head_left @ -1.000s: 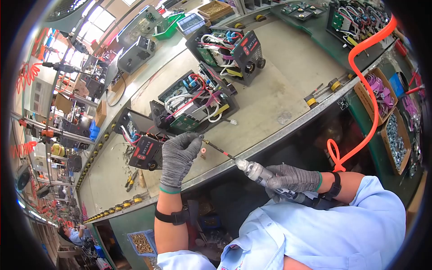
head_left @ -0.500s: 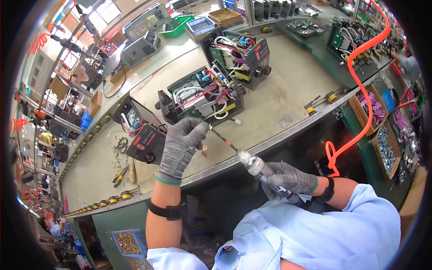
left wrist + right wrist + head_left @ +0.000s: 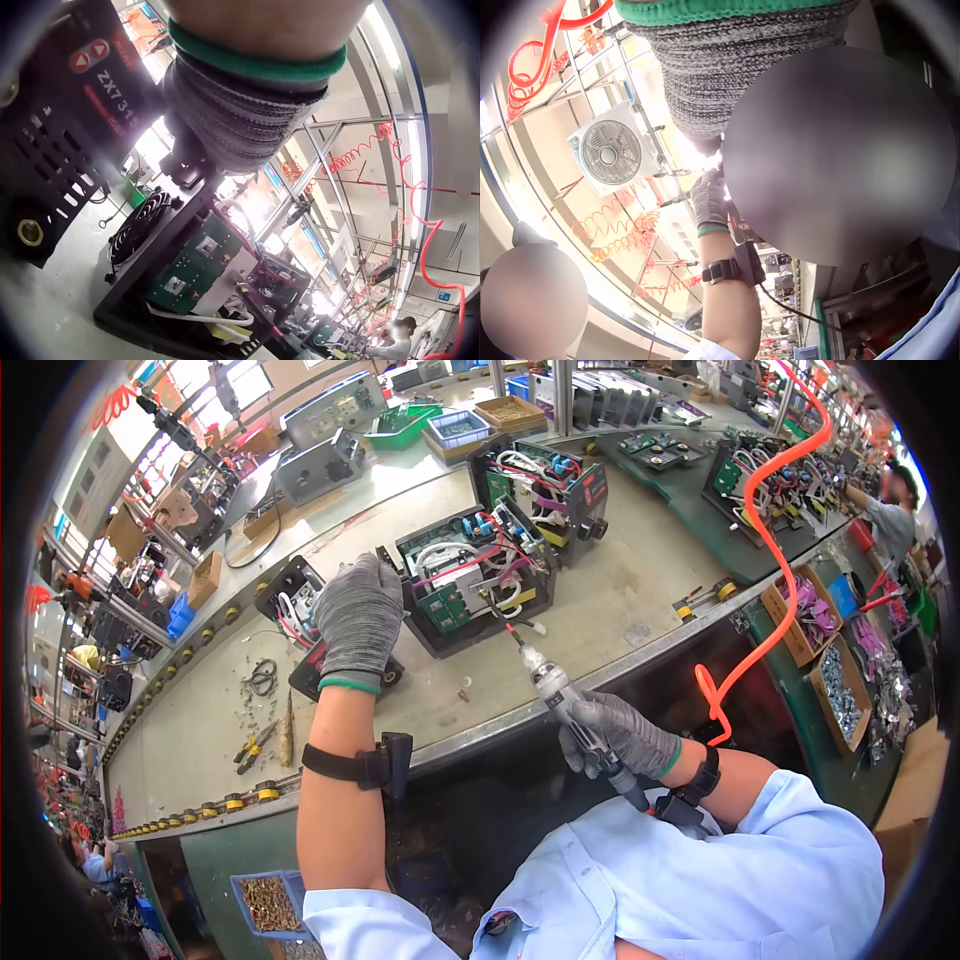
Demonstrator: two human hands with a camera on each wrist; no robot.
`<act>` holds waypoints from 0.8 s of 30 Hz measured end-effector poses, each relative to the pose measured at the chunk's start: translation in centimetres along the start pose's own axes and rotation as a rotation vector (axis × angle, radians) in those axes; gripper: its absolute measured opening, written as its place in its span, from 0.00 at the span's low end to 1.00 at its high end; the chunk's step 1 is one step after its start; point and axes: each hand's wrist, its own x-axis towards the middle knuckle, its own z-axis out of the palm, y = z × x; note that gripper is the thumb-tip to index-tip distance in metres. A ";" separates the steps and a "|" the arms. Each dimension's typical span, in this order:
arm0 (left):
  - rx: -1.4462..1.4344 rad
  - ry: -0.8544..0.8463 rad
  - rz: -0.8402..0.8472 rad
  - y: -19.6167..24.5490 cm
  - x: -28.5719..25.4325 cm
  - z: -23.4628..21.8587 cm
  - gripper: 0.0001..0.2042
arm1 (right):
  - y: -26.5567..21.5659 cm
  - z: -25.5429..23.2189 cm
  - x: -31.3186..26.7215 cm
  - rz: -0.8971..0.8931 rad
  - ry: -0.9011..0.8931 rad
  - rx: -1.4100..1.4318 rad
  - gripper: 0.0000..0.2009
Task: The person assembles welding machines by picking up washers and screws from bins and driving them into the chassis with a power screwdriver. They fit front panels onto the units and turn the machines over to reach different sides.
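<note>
My gloved left hand [image 3: 360, 615] grips the left end of an opened welding machine [image 3: 470, 570]; in the left wrist view its back hides most of the fingers, near the machine's frame and fan [image 3: 142, 225]. My gloved right hand [image 3: 622, 732] holds a power screwdriver [image 3: 560, 690], thumb and fingers wrapped around its grey body. The driver's thin bit [image 3: 513, 630] points up at the machine's front edge, overlapping its wires in the head view. Left of my left hand stands a machine with a black ZX7 315 front panel [image 3: 90, 112], partly covered by my wrist in the head view.
Another opened machine [image 3: 545, 495] stands behind to the right. Pliers [image 3: 255, 748], scissors [image 3: 262, 678] and loose screws [image 3: 463, 692] lie on the worktable. An orange coiled hose [image 3: 785, 560] hangs at right, near boxes of purple parts [image 3: 815, 610] and screws [image 3: 842, 690].
My left hand has moved from the bit's tip up to the left end of the middle machine. The right hand has brought the screwdriver's bit to that machine's front edge. The head view has shifted.
</note>
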 end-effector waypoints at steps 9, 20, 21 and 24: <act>-0.048 0.007 0.034 -0.1 -0.2 0.0 0.15 | 0.0 1.9 -0.1 -0.083 0.083 -0.040 0.26; -0.047 0.006 0.060 -0.4 -0.1 0.4 0.14 | 1.6 3.3 1.1 0.009 -0.122 0.557 0.30; -0.043 -0.002 0.051 -0.3 0.0 0.5 0.14 | 0.3 4.1 0.8 0.051 -0.232 0.791 0.31; -0.040 -0.022 0.042 -0.4 0.4 0.8 0.14 | -1.0 5.0 0.6 0.082 -0.323 1.026 0.33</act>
